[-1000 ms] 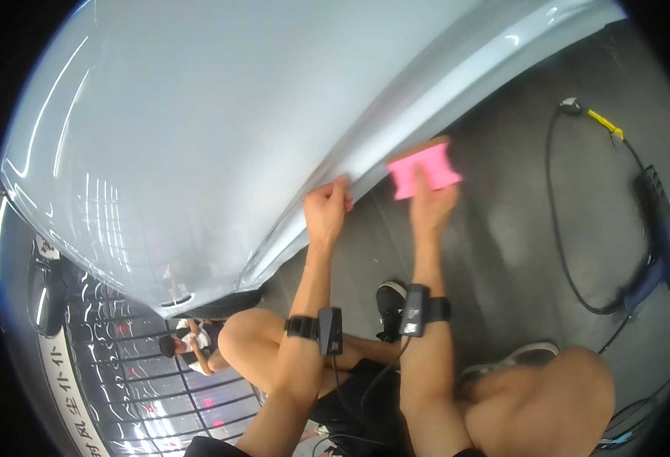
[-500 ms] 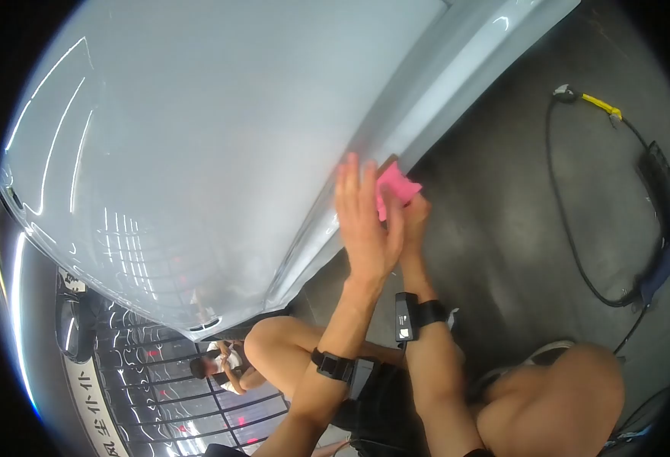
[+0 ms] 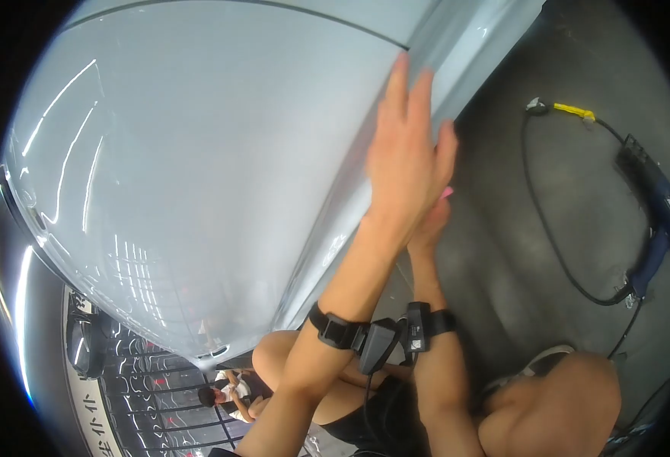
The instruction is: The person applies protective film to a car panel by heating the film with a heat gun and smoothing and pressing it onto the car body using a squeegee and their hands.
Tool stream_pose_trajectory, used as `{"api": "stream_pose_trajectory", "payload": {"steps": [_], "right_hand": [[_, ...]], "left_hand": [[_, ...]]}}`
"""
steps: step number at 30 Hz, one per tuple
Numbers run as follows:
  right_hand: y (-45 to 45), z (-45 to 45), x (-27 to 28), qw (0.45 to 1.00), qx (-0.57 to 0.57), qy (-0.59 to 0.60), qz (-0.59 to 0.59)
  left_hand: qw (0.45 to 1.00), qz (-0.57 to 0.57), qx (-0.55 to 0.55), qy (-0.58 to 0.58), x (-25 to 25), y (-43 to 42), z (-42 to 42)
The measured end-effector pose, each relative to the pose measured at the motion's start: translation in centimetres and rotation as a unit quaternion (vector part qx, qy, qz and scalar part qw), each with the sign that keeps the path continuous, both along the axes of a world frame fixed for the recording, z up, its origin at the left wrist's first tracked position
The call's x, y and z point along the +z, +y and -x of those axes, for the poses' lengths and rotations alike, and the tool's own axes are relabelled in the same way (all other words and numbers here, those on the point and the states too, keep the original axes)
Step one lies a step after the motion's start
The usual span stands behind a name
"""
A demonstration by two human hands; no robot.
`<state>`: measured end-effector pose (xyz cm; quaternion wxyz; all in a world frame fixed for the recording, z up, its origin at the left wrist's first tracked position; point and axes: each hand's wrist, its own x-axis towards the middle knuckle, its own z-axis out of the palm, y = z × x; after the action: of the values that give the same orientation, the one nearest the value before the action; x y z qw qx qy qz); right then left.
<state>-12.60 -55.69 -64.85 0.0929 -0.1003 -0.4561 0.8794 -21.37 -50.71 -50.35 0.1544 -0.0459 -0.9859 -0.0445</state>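
My left hand (image 3: 405, 148) lies over the lower edge of a glossy pale-blue car panel (image 3: 228, 152). Its fingers are stretched out and spread, with the fingertips near a dark seam. Behind and below it is my right hand (image 3: 431, 222), closed. A small bit of a soft-looking pink piece (image 3: 447, 193) shows at its fingers; the rest is hidden by my hands. The car's sill (image 3: 457, 72) runs diagonally past both hands. Whether the pink piece touches the car cannot be seen.
On the dark floor (image 3: 495, 251) at right lies a dark blue pistol-grip power tool (image 3: 655, 228) with a looping black cable (image 3: 537, 206) and yellow tag (image 3: 575, 111). A seated person (image 3: 234, 394) is at lower left. My knee (image 3: 556, 411) is close below.
Both hands have shifted up and right along the panel edge. The pink piece, largely visible before, is now mostly hidden. The view has moved, bringing a panel seam into sight at the top.
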Motion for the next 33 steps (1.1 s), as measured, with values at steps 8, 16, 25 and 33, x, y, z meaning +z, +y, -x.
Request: {"api": "stream_pose_trajectory", "payload": {"steps": [8, 16, 25, 33], "right_hand": [[3.7, 3.8, 1.2, 0.994, -0.032, -0.086, 0.055], [4.2, 3.4, 1.5, 0.990, 0.001, -0.127, 0.065], [3.2, 3.1, 0.2, 0.973, 0.018, -0.174, 0.149], [3.8, 3.4, 0.7, 0.986, -0.033, -0.134, 0.092]], "left_hand": [[0.992, 0.120, 0.028, 0.020, -1.3, 2.3, 1.3], [0.994, 0.103, 0.031, 0.036, -1.1, 3.5, 2.0], [0.996, 0.024, 0.087, 0.008, -0.3, 3.7, 4.5], [0.998, 0.003, 0.056, 0.010, -1.4, 3.2, 3.6]]}}
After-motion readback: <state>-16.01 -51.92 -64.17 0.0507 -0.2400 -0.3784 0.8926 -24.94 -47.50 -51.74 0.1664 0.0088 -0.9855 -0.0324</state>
